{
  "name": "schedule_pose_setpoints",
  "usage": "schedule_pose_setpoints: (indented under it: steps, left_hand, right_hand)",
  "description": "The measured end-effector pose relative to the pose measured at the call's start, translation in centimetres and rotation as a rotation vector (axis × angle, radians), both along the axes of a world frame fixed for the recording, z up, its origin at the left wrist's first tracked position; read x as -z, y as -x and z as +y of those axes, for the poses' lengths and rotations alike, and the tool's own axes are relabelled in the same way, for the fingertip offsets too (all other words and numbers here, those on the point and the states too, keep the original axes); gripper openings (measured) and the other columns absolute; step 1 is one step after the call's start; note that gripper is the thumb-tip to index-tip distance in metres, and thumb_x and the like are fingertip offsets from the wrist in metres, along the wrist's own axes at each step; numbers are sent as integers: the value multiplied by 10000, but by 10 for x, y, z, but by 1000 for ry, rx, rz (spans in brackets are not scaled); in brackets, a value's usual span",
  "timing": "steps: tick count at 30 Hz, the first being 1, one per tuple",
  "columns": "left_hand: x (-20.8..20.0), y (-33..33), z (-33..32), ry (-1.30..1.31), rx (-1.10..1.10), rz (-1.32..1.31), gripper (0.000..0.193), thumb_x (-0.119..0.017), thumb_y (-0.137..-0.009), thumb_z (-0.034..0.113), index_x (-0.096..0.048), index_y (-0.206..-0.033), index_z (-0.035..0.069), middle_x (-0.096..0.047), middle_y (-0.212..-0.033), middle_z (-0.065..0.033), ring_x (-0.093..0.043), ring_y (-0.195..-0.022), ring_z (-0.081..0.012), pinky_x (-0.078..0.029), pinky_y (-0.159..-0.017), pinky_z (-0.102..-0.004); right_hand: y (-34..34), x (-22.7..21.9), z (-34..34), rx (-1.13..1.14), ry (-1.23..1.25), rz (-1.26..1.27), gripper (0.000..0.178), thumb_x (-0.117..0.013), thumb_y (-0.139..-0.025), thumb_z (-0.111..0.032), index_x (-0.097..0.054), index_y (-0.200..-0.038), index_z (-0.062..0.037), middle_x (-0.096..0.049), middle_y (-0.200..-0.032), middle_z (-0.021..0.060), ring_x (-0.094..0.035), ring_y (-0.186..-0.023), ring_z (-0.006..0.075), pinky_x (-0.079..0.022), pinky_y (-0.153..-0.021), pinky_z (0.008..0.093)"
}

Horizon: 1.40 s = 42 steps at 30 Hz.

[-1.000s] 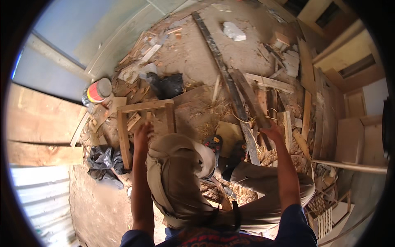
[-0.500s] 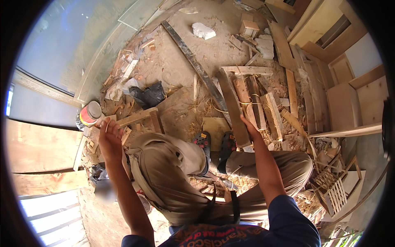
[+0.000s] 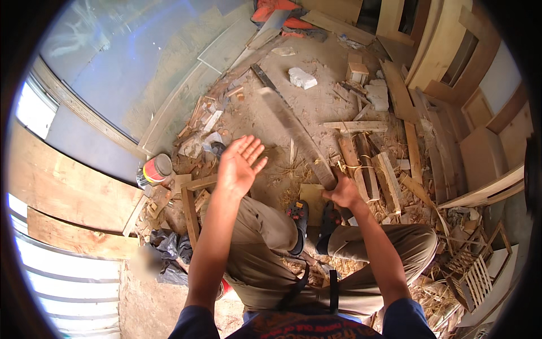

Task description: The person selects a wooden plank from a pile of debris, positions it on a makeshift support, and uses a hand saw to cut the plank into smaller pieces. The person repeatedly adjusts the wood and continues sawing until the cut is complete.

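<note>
My right hand [image 3: 343,191] is closed round the near end of a long flat wooden plank [image 3: 299,138]. The plank slants away to the far left, and its far end is smeared by motion. My left hand [image 3: 241,165] is raised in front of my left knee, palm showing and fingers stretched out, with nothing in it. The plank is to the right of this hand, apart from it. Beneath the plank, a dark long beam [image 3: 264,78] lies on the ground, partly hidden by it.
Tied wood pieces [image 3: 368,169] lie right of my right hand. A paint can [image 3: 157,169] stands at the left near a wooden frame [image 3: 191,214]. A white block [image 3: 302,78] lies farther off. Cabinet-like panels [image 3: 480,141] line the right; black plastic [image 3: 171,248] lies at lower left.
My right hand has swung the plank's far end to the left and away from the tied wood. My left hand has moved right and turned its palm up. The view has shifted left.
</note>
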<state>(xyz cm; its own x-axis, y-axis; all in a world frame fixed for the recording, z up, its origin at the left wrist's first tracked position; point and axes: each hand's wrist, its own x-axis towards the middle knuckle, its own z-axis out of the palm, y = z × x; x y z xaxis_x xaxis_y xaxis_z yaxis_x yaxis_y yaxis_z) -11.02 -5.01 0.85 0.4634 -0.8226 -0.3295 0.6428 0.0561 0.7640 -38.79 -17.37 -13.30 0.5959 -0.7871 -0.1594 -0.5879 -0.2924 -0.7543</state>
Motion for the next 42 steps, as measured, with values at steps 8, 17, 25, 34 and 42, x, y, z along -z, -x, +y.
schedule_pose_setpoints:
  steps: [8,17,25,34,42]
  left_hand:
    - [34,10,-35,-104,-44,-51,939,-777,-835,569,-345,-1501,69,-410,-1507,-205,-444,-1382,-337,-348,-1094,-679]
    - [58,15,-3,-8,-57,145,616,-718,-921,448,-537,-1346,41,-651,-1248,-160,-605,-1188,-364,-473,-1003,-626]
    - [26,-14,3,10,-268,-44,607,-647,-948,520,-541,-1382,110,-651,-1302,-146,-613,-1197,-319,-511,-966,-530]
    - [-12,-59,-8,175,-308,-228,612,-688,-959,352,-486,-1442,36,-582,-1413,-180,-511,-1349,-352,-355,-1117,-624]
    - [-28,-29,-66,123,-75,-479,563,-663,-988,375,-526,-1400,17,-614,-1364,-180,-582,-1247,-295,-444,-999,-451]
  right_hand:
    - [-7,-59,63,-95,482,38,1044,-854,-749,-304,-263,-1573,-56,-517,-1325,285,-551,-1189,473,-454,-1033,511]
    - [-42,-60,88,-91,735,-140,658,-852,-779,-307,-583,-1356,-141,-514,-1338,113,-498,-1219,321,-406,-998,451]
    - [44,-138,-5,-53,723,-373,359,-717,-927,-393,-744,-853,-43,-675,-759,127,-653,-701,324,-535,-651,409]
    - [237,-9,0,504,466,-16,201,-717,-904,-163,-701,-1061,-39,-738,-984,135,-725,-843,244,-595,-759,364]
    - [183,233,164,552,26,584,797,-529,-979,-365,-196,-1548,85,-280,-1590,302,-269,-1490,419,-189,-1265,449]
